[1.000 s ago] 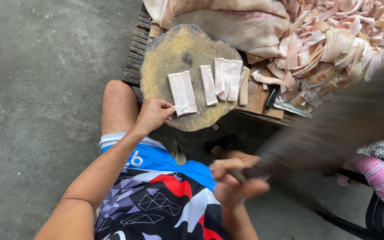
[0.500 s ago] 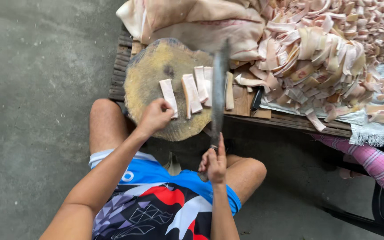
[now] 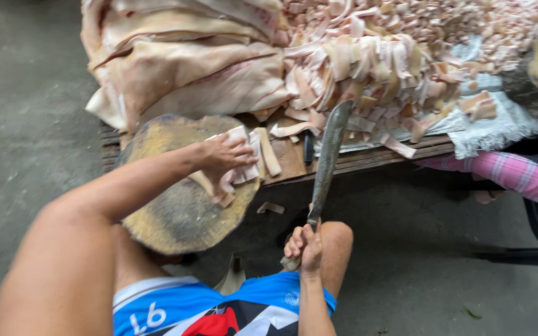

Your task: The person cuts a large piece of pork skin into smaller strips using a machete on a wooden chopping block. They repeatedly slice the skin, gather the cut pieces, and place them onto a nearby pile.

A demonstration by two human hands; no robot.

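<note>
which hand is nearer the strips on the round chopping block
Left. The left hand rests on the strips atop the chopping block; the right hand grips the long knife near the knee, apart from them.

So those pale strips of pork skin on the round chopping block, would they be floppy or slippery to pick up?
Probably floppy: the pale pork-skin strips bend under the left hand and curl in the pile. Likely greasy, so slippery. They look flat, unlikely to roll.

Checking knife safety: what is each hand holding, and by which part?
Right hand grips the long knife by its handle; left hand presses the pale strips on the round block.
</note>
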